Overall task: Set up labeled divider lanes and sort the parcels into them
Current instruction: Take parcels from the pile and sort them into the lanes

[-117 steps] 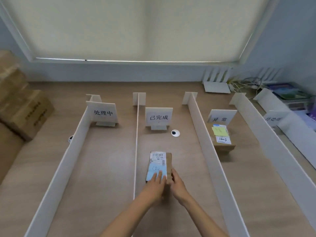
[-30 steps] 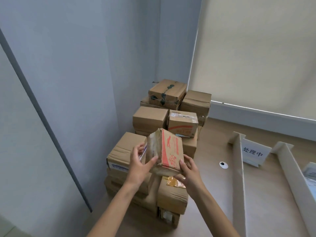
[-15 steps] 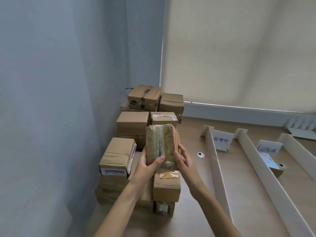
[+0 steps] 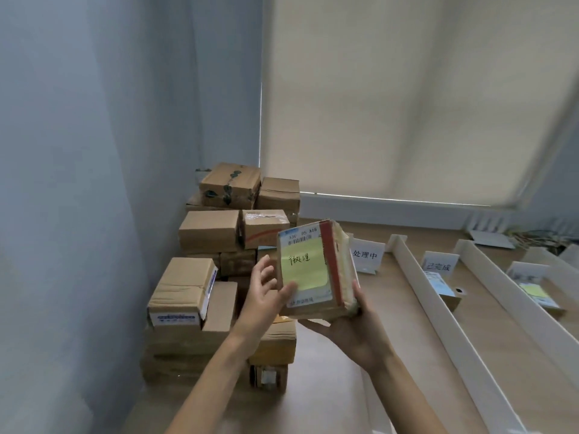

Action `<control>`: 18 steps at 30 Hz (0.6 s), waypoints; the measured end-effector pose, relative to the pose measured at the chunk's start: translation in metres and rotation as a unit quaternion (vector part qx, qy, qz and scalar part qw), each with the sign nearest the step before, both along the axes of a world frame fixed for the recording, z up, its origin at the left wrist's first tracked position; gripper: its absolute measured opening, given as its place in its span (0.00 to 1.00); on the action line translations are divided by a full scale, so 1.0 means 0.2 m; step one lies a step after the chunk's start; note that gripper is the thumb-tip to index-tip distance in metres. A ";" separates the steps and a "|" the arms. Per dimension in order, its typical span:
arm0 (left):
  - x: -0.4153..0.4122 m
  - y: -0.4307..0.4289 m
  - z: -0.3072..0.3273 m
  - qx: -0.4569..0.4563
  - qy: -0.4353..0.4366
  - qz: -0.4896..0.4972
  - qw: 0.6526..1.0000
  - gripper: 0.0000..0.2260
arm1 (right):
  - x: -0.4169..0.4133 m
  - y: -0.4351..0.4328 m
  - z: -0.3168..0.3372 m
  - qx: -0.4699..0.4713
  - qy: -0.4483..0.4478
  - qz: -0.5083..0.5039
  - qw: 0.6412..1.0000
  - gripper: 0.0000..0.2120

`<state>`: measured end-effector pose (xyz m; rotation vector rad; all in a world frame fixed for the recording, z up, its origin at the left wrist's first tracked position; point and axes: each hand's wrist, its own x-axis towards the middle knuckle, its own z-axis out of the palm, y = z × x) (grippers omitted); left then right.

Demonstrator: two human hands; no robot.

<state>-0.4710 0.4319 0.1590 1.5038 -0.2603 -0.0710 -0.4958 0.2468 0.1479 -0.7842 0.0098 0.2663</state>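
Right hand [image 4: 354, 336]: lower centre of the frame, palm up beneath the flat brown cardboard parcel [image 4: 340, 261], thumb up its right edge. The fingers under it were mostly hidden.
Left hand [image 4: 266, 296]: thumb pressed on the parcel's front, loosely spread fingers reaching behind its left edge, tips hidden.
Parcel: mid-frame, above the wooden table [image 4: 391, 308]. Its long axis was near upright, top leaning slightly left, barcode end up, labelled face toward the camera.
Yellow sticky note [image 4: 302, 267]: on that face, handwriting hard to read.
Stacked cardboard boxes [image 4: 206, 233]: left of centre, the lower ones partly hidden by the forearms.
White divider walls [image 4: 438, 308]: right side, cut off at the lower right edge.
White sign cards [image 4: 365, 255]: the nearest partly behind the parcel, the others blurred.
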 end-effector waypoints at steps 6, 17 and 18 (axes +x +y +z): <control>-0.01 -0.13 -0.06 -0.086 0.053 -0.091 0.991 0.45 | -0.06 -0.07 -0.01 -0.220 -0.030 -0.082 0.972 0.23; 0.01 -0.33 -0.17 -0.029 0.068 -0.073 0.995 0.43 | -0.17 -0.17 -0.06 -0.382 -0.110 -0.183 0.899 0.18; 0.02 -0.35 -0.17 -0.027 0.068 -0.080 0.994 0.43 | -0.18 -0.19 -0.06 -0.380 -0.103 -0.190 0.899 0.19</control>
